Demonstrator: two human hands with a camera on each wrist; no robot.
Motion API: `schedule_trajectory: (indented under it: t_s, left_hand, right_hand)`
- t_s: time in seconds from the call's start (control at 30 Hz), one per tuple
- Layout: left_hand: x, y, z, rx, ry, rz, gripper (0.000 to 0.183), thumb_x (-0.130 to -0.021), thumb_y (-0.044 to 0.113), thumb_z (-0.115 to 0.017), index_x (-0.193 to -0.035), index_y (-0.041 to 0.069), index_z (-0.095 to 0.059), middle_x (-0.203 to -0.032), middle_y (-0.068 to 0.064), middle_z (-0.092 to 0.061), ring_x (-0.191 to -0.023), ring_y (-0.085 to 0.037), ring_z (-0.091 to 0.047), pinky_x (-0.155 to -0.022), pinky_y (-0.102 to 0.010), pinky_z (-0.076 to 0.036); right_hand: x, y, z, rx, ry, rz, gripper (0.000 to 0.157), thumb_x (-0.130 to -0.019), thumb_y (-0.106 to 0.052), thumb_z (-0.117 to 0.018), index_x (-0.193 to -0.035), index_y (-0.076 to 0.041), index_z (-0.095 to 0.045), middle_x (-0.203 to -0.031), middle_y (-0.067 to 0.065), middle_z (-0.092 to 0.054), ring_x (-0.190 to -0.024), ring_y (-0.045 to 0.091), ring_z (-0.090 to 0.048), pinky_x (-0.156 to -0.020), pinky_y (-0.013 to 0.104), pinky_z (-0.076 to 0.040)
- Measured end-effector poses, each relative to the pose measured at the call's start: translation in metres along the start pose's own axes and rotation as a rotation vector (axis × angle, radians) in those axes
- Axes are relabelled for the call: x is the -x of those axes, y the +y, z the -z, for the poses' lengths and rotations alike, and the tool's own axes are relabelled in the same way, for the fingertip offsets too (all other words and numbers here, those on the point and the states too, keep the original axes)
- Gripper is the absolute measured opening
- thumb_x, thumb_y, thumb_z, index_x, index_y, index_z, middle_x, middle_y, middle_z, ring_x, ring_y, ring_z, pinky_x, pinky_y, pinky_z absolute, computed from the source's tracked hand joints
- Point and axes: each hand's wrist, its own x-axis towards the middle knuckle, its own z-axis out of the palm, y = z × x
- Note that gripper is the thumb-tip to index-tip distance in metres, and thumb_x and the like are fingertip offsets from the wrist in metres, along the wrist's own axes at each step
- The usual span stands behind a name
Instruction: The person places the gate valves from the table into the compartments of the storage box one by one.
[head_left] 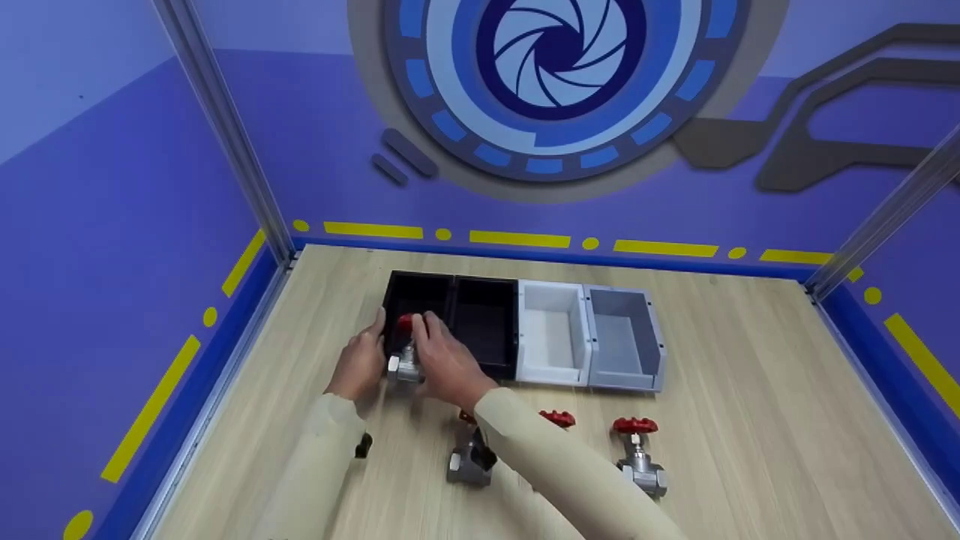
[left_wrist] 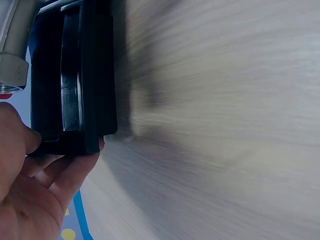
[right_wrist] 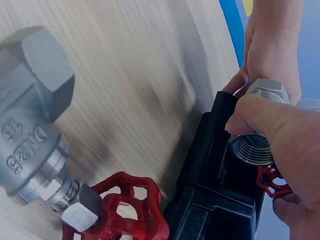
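Observation:
My right hand [head_left: 451, 366] holds a silver gate valve [head_left: 406, 368] with a red handwheel [head_left: 405, 322] over the front of the leftmost black bin [head_left: 421, 283]. In the right wrist view, the valve's threaded opening [right_wrist: 252, 150] shows below the thumb, and part of the handwheel lies under the fingers. My left hand [head_left: 361, 364] grips that bin's left wall. Its thumb [left_wrist: 31, 140] lies at the bin's edge and its other fingers [left_wrist: 75, 172] press the outer side. The right hand covers part of the bin's interior in the head view.
A second black bin [head_left: 517, 330], a white bin [head_left: 529, 375] and a grey bin [head_left: 658, 352] continue the row rightward. Nearer on the wooden table [head_left: 750, 420] stand more valves: one [head_left: 470, 463] by my right sleeve, one mostly hidden with its red handwheel [head_left: 557, 418] showing, another [head_left: 641, 474] farther right.

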Motion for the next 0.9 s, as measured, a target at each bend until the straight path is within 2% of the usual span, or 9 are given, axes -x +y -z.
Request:
schedule_trajectory:
  t_s: [0.13, 0.53, 0.9]
  left_hand:
    - [0.0004, 0.0016, -0.0007, 0.006, -0.022, 0.028, 0.055, -0.101, 0.007, -0.042, -0.154, 0.011, -0.025, -0.151, -0.014, -0.041, -0.134, -0.029, -0.047, -0.108, -0.048, -0.040]
    - [-0.0008, 0.0011, -0.0009, 0.016, -0.056, 0.067, 0.057, -0.103, 0.011, -0.040, -0.155, 0.018, -0.020, -0.156, -0.008, -0.034, -0.140, -0.025, -0.040, -0.112, -0.048, -0.035]
    - [-0.0008, 0.0007, -0.0007, 0.001, -0.051, 0.050, 0.059, -0.101, 0.008, -0.042, -0.155, 0.013, -0.019, -0.153, -0.014, -0.037, -0.134, -0.028, -0.046, -0.109, -0.048, -0.039]
  right_hand:
    - [-0.0011, 0.0011, -0.0007, 0.009, 0.010, 0.003, 0.117, -0.062, -0.033, -0.091, -0.150, 0.000, -0.022, -0.149, 0.025, -0.033, -0.134, 0.036, -0.045, -0.093, 0.036, -0.053]
    - [-0.0056, 0.0022, 0.0003, -0.034, -0.041, -0.052, 0.116, -0.065, -0.029, -0.090, -0.152, -0.002, -0.018, -0.152, 0.025, -0.029, -0.138, 0.036, -0.040, -0.097, 0.037, -0.051]
    - [-0.0096, 0.0079, -0.0007, -0.036, -0.068, -0.074, 0.114, -0.066, -0.031, -0.089, -0.152, -0.004, -0.018, -0.153, 0.024, -0.028, -0.139, 0.033, -0.039, -0.097, 0.035, -0.051]
